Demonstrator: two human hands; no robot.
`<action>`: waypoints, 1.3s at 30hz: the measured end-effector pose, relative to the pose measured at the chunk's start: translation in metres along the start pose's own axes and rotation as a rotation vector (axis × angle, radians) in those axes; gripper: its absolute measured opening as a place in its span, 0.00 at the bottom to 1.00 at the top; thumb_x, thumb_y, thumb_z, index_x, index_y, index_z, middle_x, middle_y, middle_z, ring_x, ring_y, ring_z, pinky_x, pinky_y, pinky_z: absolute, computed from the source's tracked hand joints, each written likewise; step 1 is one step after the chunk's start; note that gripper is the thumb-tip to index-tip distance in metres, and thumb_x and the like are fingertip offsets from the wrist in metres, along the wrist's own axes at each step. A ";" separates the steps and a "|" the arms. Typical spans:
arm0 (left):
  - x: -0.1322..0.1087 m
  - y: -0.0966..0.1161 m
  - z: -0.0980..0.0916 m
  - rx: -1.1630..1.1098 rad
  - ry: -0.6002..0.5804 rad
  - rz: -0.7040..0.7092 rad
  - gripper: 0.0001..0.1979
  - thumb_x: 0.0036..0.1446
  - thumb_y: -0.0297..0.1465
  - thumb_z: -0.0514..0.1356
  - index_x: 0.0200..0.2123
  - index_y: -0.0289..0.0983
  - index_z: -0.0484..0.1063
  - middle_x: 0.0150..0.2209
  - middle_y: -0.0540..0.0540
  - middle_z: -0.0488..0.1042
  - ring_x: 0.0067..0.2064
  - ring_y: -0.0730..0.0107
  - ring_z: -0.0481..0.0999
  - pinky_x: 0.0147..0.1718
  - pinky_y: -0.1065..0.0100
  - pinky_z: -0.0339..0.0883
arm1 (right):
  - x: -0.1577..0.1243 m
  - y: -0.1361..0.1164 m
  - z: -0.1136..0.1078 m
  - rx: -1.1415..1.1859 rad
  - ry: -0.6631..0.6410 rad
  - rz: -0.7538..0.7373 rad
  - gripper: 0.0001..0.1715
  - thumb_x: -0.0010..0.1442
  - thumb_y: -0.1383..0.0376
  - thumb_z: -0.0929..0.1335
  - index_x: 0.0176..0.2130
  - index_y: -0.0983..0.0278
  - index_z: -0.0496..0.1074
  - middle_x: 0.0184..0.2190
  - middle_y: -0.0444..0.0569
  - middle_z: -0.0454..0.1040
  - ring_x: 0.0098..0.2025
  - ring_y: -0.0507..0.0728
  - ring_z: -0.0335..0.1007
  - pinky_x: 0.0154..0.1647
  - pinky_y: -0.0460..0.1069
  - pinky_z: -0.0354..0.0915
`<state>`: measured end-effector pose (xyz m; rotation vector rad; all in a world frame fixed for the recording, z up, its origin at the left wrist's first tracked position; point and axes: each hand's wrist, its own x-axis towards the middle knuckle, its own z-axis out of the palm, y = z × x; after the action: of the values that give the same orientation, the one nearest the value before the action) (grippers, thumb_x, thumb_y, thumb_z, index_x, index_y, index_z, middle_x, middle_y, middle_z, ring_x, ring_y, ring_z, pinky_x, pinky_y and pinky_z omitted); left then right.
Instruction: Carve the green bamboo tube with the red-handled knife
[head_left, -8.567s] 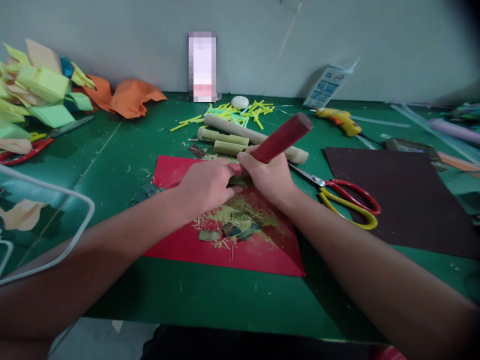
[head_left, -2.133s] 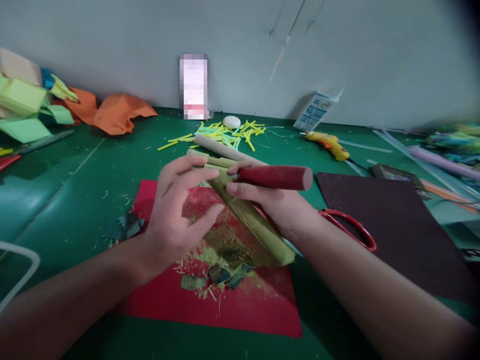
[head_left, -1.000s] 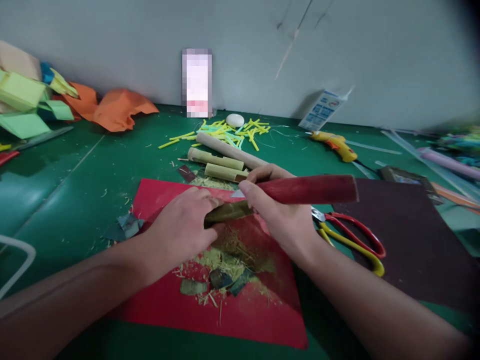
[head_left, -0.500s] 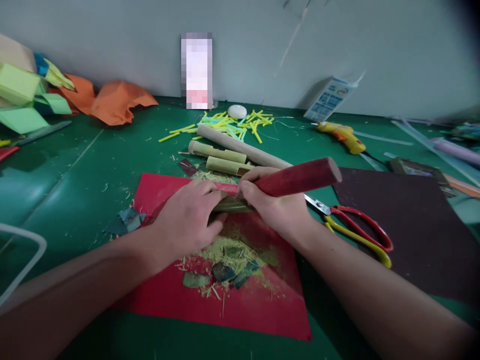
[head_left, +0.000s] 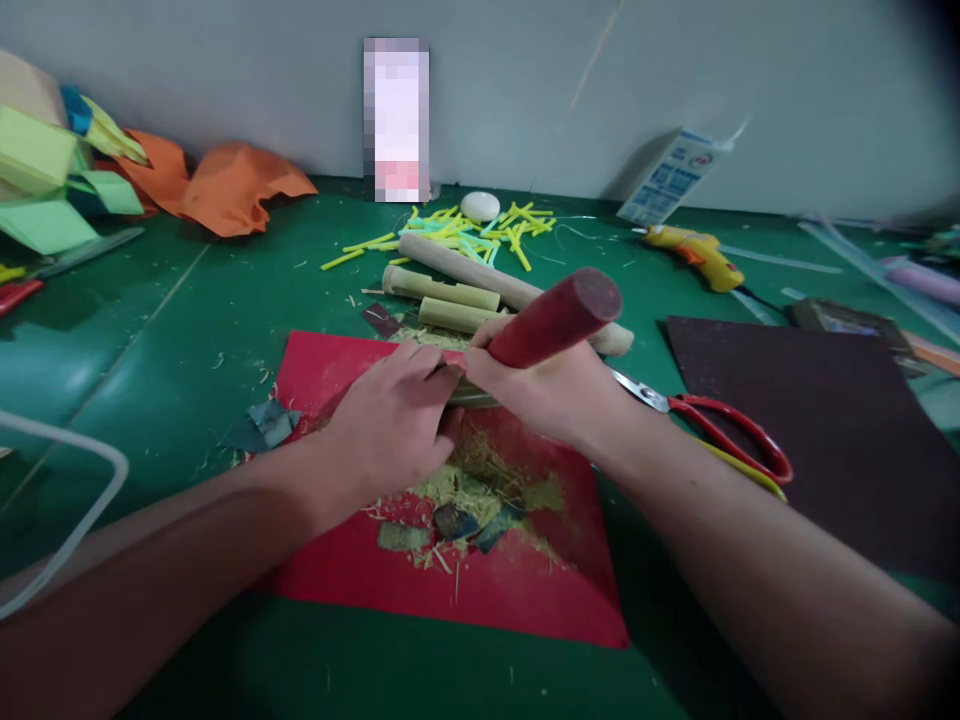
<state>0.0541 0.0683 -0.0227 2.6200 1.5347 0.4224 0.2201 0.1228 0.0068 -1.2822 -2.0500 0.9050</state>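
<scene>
My right hand (head_left: 536, 388) is wrapped round a thick dark-red wooden handle (head_left: 551, 318), tilted up with its butt end towards me. The tool's working end is hidden behind my fingers. My left hand (head_left: 390, 425) grips a piece of bamboo (head_left: 472, 396), of which only a short stretch shows between the two hands. Both hands are close together over a red sheet (head_left: 360, 585). Pale shavings (head_left: 480, 465) and several dark green bark-like chips (head_left: 405, 537) lie on the sheet below them.
Beyond the hands lie two cut bamboo pieces (head_left: 457, 316) and a wooden rod (head_left: 480, 272). Red-and-yellow-handled scissors (head_left: 739, 440) rest beside my right forearm, near a dark sheet (head_left: 810, 440). Farther back are yellow sticks (head_left: 517, 245), a glue gun (head_left: 697, 257) and orange paper (head_left: 240, 190).
The red handle has swung from leaning right to a steeper angle, its butt end now more towards me. My hands have drawn closer together, and the view has shifted slightly.
</scene>
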 end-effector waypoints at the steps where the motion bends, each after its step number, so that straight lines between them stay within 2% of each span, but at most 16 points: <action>1: 0.000 -0.002 0.001 -0.007 0.018 0.009 0.16 0.62 0.30 0.56 0.50 0.30 0.74 0.45 0.35 0.73 0.48 0.48 0.71 0.48 0.49 0.71 | 0.000 -0.001 0.003 -0.003 0.023 0.022 0.09 0.50 0.66 0.67 0.20 0.62 0.64 0.20 0.43 0.64 0.25 0.51 0.57 0.25 0.49 0.56; 6: 0.003 -0.008 0.007 -0.014 0.103 0.043 0.13 0.64 0.35 0.58 0.43 0.33 0.77 0.43 0.37 0.75 0.48 0.50 0.72 0.51 0.50 0.70 | -0.003 0.003 0.022 0.101 0.209 -0.001 0.17 0.51 0.65 0.67 0.18 0.60 0.55 0.18 0.41 0.57 0.24 0.50 0.52 0.26 0.49 0.54; 10: 0.007 -0.010 0.008 -0.051 0.099 0.036 0.14 0.64 0.37 0.59 0.44 0.33 0.78 0.43 0.37 0.75 0.48 0.50 0.72 0.49 0.50 0.70 | -0.001 0.010 0.030 0.227 0.319 0.016 0.19 0.51 0.65 0.66 0.18 0.59 0.52 0.17 0.39 0.53 0.23 0.48 0.49 0.23 0.49 0.50; 16: 0.012 -0.011 0.007 -0.043 0.072 0.011 0.14 0.64 0.38 0.59 0.40 0.33 0.79 0.40 0.38 0.75 0.46 0.52 0.73 0.44 0.53 0.70 | -0.002 0.013 0.032 0.237 0.333 -0.081 0.17 0.49 0.67 0.65 0.18 0.60 0.52 0.18 0.39 0.54 0.23 0.48 0.50 0.25 0.48 0.51; 21: 0.013 -0.014 0.008 -0.045 0.095 0.038 0.15 0.64 0.39 0.59 0.39 0.34 0.80 0.38 0.40 0.74 0.43 0.54 0.72 0.42 0.55 0.69 | -0.003 0.007 0.026 0.334 0.238 -0.057 0.16 0.49 0.69 0.64 0.16 0.60 0.54 0.16 0.38 0.53 0.21 0.47 0.48 0.22 0.48 0.49; 24: 0.013 -0.014 0.009 -0.025 0.099 0.038 0.16 0.63 0.40 0.60 0.42 0.33 0.81 0.38 0.39 0.74 0.43 0.54 0.72 0.41 0.55 0.69 | 0.001 0.006 0.023 0.383 0.386 0.001 0.16 0.49 0.72 0.63 0.16 0.60 0.54 0.15 0.38 0.52 0.20 0.47 0.48 0.21 0.48 0.48; 25: 0.012 -0.014 0.008 -0.023 0.100 0.038 0.17 0.63 0.40 0.61 0.43 0.33 0.81 0.39 0.39 0.74 0.43 0.53 0.72 0.42 0.54 0.69 | 0.002 0.006 0.022 0.375 0.392 0.013 0.17 0.48 0.72 0.64 0.16 0.60 0.54 0.14 0.38 0.53 0.21 0.48 0.49 0.21 0.47 0.48; 30: 0.010 -0.011 0.007 -0.031 0.099 0.043 0.16 0.63 0.38 0.61 0.47 0.33 0.79 0.43 0.38 0.75 0.46 0.52 0.72 0.45 0.53 0.69 | 0.005 0.008 0.019 0.308 0.276 0.006 0.17 0.48 0.72 0.64 0.16 0.60 0.53 0.15 0.39 0.55 0.22 0.48 0.51 0.22 0.47 0.49; 39: 0.009 -0.013 0.008 -0.036 0.101 0.044 0.15 0.63 0.37 0.60 0.46 0.33 0.79 0.44 0.38 0.76 0.47 0.52 0.73 0.47 0.53 0.69 | 0.002 0.006 0.019 0.280 0.233 0.021 0.15 0.49 0.72 0.64 0.17 0.61 0.56 0.16 0.39 0.56 0.23 0.48 0.52 0.23 0.47 0.50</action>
<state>0.0497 0.0827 -0.0309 2.6467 1.4849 0.5897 0.2083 0.1214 -0.0099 -1.1963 -1.6684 0.9635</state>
